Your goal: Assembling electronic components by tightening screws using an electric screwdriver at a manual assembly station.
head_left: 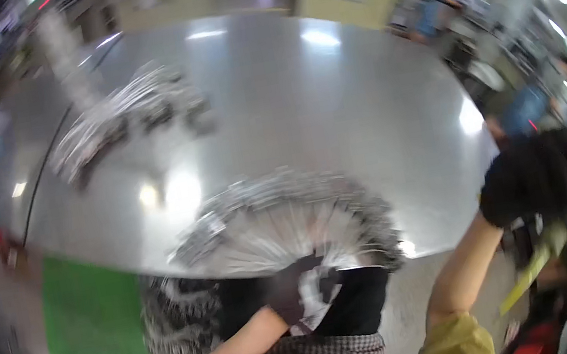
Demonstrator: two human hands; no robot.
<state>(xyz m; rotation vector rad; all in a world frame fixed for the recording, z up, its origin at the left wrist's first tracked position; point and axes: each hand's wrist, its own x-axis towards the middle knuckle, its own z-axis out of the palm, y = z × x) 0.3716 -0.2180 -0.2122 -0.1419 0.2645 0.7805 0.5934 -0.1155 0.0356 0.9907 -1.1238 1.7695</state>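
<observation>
Bundle of pale, silvery strips (263,235) fans out at the near edge of the metal tabletop (333,115) in the head view; the gloved left hand (293,293) closes around its gathered ends; the gloved right hand (537,176) is beyond the right edge, its grip impossible to tell; another silvery pile (128,113) lies toward the far left corner.

At the near edge of the metal table (332,108), the dark-gloved left hand (301,287) grips the pale base of a fan of silvery strands (264,237). The dark-gloved right hand (538,177), blurred, is raised by the table's right edge. A silvery bundle (127,110) lies on the table's far left; a green mat (98,331) is off its near left
</observation>
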